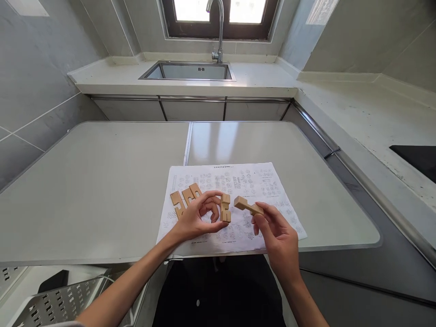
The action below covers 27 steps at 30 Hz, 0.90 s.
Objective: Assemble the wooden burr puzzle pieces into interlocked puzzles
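My left hand (199, 215) pinches a notched wooden puzzle piece (225, 208) upright between thumb and forefinger, just above a printed instruction sheet (265, 186). My right hand (277, 234) grips a second notched wooden bar (248, 206) by its near end, its far end pointing left toward the first piece. A small gap separates the two pieces. Several more wooden pieces (185, 198) lie on the sheet behind my left hand.
The sheet lies near the front edge of a grey table (102, 190). Behind it a counter holds a steel sink (190, 71) and tap (220, 27) under a window. A black hob (417, 156) sits at right. A perforated metal rack (54, 304) is at lower left.
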### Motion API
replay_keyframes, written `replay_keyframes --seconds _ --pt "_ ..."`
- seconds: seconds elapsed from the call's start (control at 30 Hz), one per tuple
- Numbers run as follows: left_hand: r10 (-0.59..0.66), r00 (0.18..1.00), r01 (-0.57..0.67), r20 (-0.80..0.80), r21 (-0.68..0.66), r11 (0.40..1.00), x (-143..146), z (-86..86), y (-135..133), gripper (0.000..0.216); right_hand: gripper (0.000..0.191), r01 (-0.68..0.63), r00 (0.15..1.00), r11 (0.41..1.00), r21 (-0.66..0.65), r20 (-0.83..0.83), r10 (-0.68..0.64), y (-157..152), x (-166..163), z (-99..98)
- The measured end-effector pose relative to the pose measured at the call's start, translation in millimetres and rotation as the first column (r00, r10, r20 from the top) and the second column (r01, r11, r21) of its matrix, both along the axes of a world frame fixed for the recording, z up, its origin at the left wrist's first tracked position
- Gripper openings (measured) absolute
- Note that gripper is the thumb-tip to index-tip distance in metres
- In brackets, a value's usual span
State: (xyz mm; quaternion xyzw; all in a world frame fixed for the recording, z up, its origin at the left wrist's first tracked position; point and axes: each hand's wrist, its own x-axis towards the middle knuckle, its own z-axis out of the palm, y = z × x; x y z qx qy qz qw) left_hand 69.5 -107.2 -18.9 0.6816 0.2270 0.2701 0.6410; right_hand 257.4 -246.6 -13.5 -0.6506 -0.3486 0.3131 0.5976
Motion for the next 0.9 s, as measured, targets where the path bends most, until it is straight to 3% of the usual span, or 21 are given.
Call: replay_keyframes --seconds 0.27,0.47,0.67,0.9 --pt "-0.029 0.999 0.029 0.016 0.026 0.999 -4 -2.1 -13 0.064 0.017 -0.218 0.972 0.973 0.079 0.102 0.209 11 -15 6.4" --pt "-0.064 0.997 0.061 0.04 0.063 0.996 -6 -0.2 -12 0.064 0.018 -0.278 0.926 0.957 0.083 0.289 0.244 16 -13 3.9" --pt "-0.105 0.994 0.104 0.042 0.024 0.994 -9 -1.8 -11 0.064 0.023 -0.281 0.868 0.952 0.123 0.455 0.198 20 -10 -3.0" --pt "-0.088 0.994 0.087 0.069 0.01 0.996 -9 -0.7 -10 0.063 0.021 -0.297 0.883 0.951 0.085 0.405 0.239 23 -10 -7.4"
